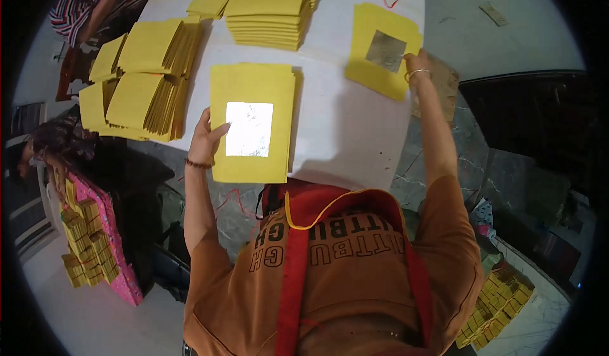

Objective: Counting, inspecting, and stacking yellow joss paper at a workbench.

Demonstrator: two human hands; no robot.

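1. The white table (333,124) is the landmark; the person stands at its near edge.
2. The near yellow stack (250,84) lies at the table's near edge, its lower end seeming to jut past it. A bright silver square (249,131) sits on top.
3. The left hand (204,141) is at this stack's left side, thumb over the top sheet, other fingers along the edge; whether they grip cannot be told.
4. The right sheet (365,23), yellow with a duller silver patch (386,50), is by the table's right edge.
5. The right hand (416,64) touches that sheet's right side, fingers bent; whether they pinch it cannot be told.
6. Yellow piles (149,46) fill the table's left end; a taller pile (266,7) stands toward its far side.
7. A striped sleeve (79,4) shows beyond the table's far left corner.
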